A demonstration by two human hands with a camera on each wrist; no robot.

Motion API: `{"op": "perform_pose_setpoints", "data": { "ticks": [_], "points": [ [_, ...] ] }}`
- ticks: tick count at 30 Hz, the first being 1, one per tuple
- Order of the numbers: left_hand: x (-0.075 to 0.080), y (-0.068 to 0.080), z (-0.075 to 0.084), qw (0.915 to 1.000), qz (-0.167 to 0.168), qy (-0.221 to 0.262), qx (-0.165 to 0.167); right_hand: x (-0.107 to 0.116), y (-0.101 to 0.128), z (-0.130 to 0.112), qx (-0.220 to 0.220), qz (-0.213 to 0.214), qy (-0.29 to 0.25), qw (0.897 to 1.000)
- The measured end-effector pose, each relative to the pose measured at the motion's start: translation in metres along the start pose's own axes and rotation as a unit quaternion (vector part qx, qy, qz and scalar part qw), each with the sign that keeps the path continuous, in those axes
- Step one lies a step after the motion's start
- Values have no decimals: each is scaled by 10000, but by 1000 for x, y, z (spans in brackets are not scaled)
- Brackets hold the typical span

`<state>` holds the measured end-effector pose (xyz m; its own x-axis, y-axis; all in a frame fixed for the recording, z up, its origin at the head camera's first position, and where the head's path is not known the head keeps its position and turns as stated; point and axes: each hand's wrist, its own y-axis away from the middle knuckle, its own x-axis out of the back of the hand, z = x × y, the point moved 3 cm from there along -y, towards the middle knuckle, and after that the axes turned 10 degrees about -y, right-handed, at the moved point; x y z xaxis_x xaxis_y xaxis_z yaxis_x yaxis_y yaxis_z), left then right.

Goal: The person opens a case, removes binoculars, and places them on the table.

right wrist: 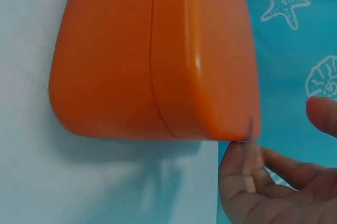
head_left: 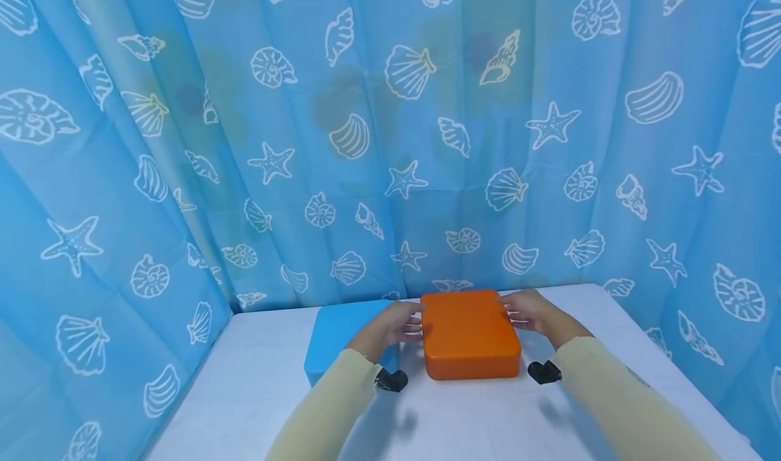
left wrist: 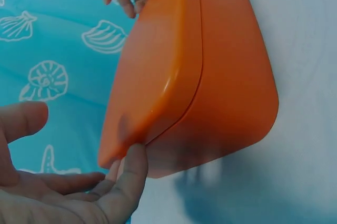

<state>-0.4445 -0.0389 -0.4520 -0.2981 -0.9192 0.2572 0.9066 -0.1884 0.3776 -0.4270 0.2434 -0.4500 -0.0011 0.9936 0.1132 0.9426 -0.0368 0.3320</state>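
An orange box [head_left: 470,334] sits near the table's [head_left: 256,393] far edge, long axis running front to back, flanked evenly by the left hand [head_left: 396,324] and right hand [head_left: 529,310], both open with fingertips touching its lid's side edges, gripping nothing.
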Motion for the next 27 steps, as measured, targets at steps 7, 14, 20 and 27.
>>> {"op": "perform_pose_setpoints", "data": {
  "ticks": [7, 14, 20, 27],
  "points": [
    [1, 1, 0, 9999, -26, -152, 55, 9, -3, 8, -140, -39, 126, 9998],
    [3, 6, -2, 9999, -31, -107, 107, 17, 0, 9, -211, -80, 112, 9997],
    [5, 7, 0, 9997, -89, 48, 207, 17, -1, 8, -203, -200, 100, 9995],
    [0, 4, 3, 9995, -155, -73, 278, 14, -7, 10, -210, -214, 307, 9991]
  ]
}}
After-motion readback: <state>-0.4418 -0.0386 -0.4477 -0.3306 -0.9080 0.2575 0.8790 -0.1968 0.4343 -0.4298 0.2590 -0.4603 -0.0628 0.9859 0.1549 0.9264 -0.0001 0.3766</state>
